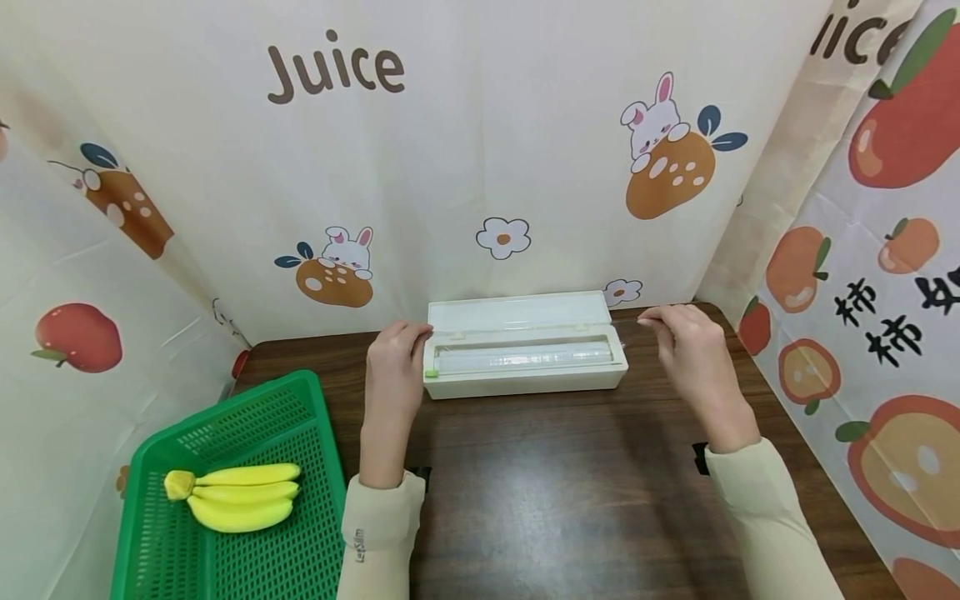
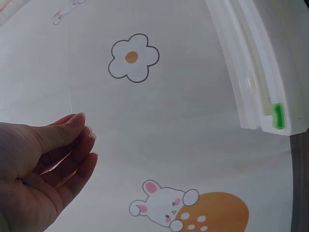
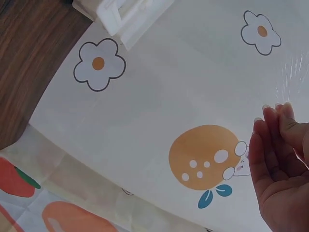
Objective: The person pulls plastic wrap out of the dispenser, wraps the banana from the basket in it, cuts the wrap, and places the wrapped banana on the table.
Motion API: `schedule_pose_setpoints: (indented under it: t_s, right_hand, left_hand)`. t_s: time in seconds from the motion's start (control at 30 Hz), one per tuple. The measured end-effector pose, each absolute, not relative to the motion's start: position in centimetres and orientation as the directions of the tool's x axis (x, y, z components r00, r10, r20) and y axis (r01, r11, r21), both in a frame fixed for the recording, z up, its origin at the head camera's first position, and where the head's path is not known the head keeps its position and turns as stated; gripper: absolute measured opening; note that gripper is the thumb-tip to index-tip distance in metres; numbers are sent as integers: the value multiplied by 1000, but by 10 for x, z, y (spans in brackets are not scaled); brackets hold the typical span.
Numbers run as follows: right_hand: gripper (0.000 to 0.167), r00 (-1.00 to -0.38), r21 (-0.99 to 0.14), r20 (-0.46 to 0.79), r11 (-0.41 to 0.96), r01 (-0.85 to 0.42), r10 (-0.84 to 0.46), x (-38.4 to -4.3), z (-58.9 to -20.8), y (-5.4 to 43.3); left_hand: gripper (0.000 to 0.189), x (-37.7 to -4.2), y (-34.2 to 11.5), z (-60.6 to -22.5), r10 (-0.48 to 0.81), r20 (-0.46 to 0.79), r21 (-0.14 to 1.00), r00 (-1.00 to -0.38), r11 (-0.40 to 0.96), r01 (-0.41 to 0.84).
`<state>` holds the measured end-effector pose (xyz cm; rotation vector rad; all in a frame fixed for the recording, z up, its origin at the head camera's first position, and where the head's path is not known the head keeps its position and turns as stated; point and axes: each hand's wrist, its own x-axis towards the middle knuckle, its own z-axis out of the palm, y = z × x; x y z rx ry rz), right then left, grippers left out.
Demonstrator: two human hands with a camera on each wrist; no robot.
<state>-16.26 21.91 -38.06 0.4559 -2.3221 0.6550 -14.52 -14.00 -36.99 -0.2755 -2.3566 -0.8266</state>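
A white cling film dispenser box [image 1: 525, 384] lies at the back of the table with its lid [image 1: 517, 313] raised. Inside it is a roll of cling film [image 1: 525, 357], and a green slider [image 2: 278, 116] sits at its left end. My left hand [image 1: 393, 371], by the box's left end, pinches the edge of a nearly invisible clear film between thumb and fingers. Beyond the right end, my right hand [image 1: 699, 358] pinches the film too; its fine stretched creases [image 3: 292, 72] show in the right wrist view. The rest of the sheet is too transparent to trace.
A green plastic basket [image 1: 320, 417] stands at the left with a bunch of yellow bananas [image 1: 243, 497] in it. The dark wooden table [image 1: 540, 492] meets a printed curtain [image 1: 480, 167] at the back and both sides.
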Motion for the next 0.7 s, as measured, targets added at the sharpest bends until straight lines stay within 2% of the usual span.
schedule_pose_setpoints:
  t_s: [0.4, 0.7]
  right_hand:
    - [5, -686, -294, 713, 824, -484, -149, -157, -369, 219]
    - [6, -702, -313, 701, 828, -465, -129, -154, -359, 219]
  left_hand:
    - [10, -139, -139, -357, -24, 609, 497, -793, 791, 357]
    - [11, -134, -137, -350, -49, 607, 512, -793, 787, 344]
